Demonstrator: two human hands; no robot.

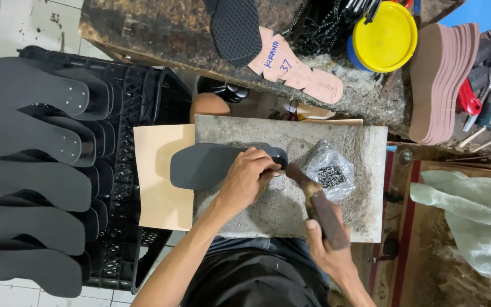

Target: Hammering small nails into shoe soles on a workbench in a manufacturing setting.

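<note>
black plastic crate (143,113) at far left carries five visible stacks of black sole blanks (29,136), fanned out over its top and hanging past its left edge; the number of pieces within each stack cannot be counted. grey stone slab (336,222), one, lies across the person's lap as work surface, with one tan sheet (160,170) tucked under its left edge. one stack of brown insoles (441,79) stands on edge at upper right on the rough bench; count not readable. one black sole (200,165) lies flat on the slab, heel end overhanging the tan sheet, toe end under the left hand. one pink paper pattern (296,68) lies on the bench, partly under one black textured sole (235,28). one blue tub with yellow lid (385,37), lid on, contents hidden. one clear plastic bag (329,170) on the slab just right of the sole, open-topped, holding a heap of small dark nails, too many to count.

left hand (248,179): fingers curled down, pressing and pinching the sole's toe end. right hand (328,250): fingers clenched around one wooden-handled hammer (319,207), its head close by the left fingertips at the sole's edge.
</note>
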